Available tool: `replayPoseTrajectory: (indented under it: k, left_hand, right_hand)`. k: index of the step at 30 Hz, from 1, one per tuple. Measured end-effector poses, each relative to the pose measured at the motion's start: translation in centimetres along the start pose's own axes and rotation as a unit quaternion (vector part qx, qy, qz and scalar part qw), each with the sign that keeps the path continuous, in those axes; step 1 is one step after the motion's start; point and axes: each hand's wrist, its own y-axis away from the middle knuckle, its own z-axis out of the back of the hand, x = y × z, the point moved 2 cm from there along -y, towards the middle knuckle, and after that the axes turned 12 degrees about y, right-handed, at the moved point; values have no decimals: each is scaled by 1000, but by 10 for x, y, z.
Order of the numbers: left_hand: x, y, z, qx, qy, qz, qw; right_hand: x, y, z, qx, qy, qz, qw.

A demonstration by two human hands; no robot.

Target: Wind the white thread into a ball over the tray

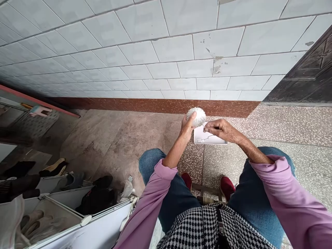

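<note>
My left hand [187, 125] is wrapped round a white, ribbed ball [198, 117], thumb pressed on its near side. It looks wound or pleated, but its material is hard to tell. Just to the right, my right hand [219, 129] is closed in a pinch, fingertips close to the ball's lower edge. What lies between those fingertips is too small to make out. Below both hands a shallow white tray [214, 141] rests on the floor. A thin strand and a small whitish bit [200, 140] lie inside it.
A white tiled wall [178, 69] with a brown skirting rises in front. At lower left, shoes [55, 167] and a black bundle [97, 197] sit in and around open white compartments [109, 218]. A small pink stool [40, 110] stands far left; a dark door [308, 76] is at right.
</note>
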Motion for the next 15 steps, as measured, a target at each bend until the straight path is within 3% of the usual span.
replayPoseTrajectory:
  k: [5, 10, 15]
  left_hand:
    - [1, -1, -5, 40, 58, 27, 997]
    - [-9, -9, 8, -2, 132, 22, 991]
    - [-14, -9, 16, 0, 185, 43, 982]
  right_hand:
    - [1, 0, 5, 14, -6, 3, 1000]
    - [-2, 5, -9, 143, 52, -5, 988]
    - [-8, 10, -30, 210, 159, -37, 964]
